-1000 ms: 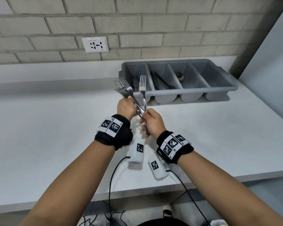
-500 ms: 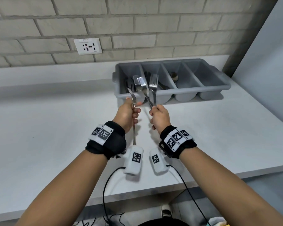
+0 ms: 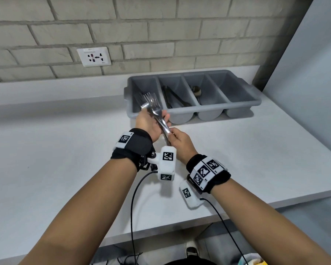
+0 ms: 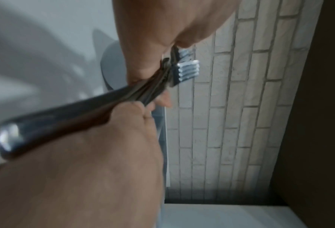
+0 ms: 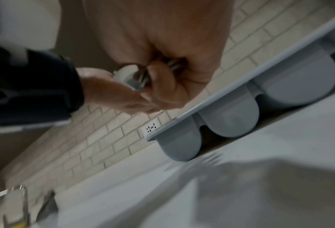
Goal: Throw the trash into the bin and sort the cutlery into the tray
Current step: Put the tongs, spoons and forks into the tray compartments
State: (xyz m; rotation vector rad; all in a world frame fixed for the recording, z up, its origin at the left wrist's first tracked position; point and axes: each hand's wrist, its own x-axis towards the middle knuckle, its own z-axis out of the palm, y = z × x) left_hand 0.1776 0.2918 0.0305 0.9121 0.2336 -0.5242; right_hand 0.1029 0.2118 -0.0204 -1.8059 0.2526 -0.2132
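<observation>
Wall socket [image 3: 93,56]: on the brick wall at far left, well apart from the work.
Surface [image 3: 46,159]: white, carrying the tray at the back right.
Left hand [image 3: 148,124]: the grip looks fairly loose, fingers cupped under and around the middle of the handles, thumb side up.
Forks [image 3: 153,108]: a bundle of several, handles together, tines fanned out and pointing toward the tray, held above the surface just in front of it.
Right hand [image 3: 181,144]: fingers and thumb curled tight around the handle ends, so both hands share the bundle.
Tray [image 3: 243,104]: grey, four compartments. The leftmost sits right behind the tines and seems to hold metal already, though blur hides what kind. The second holds dark utensils, the third a spoon, and the fourth shows nothing.
Step in hand: likely squaring up the forks before placing them in the leftmost compartment.
Doing it well: align the tines one way, carry the bundle over the near rim, tip it low, then loosen both hands together so nothing bounces into the next compartment.
</observation>
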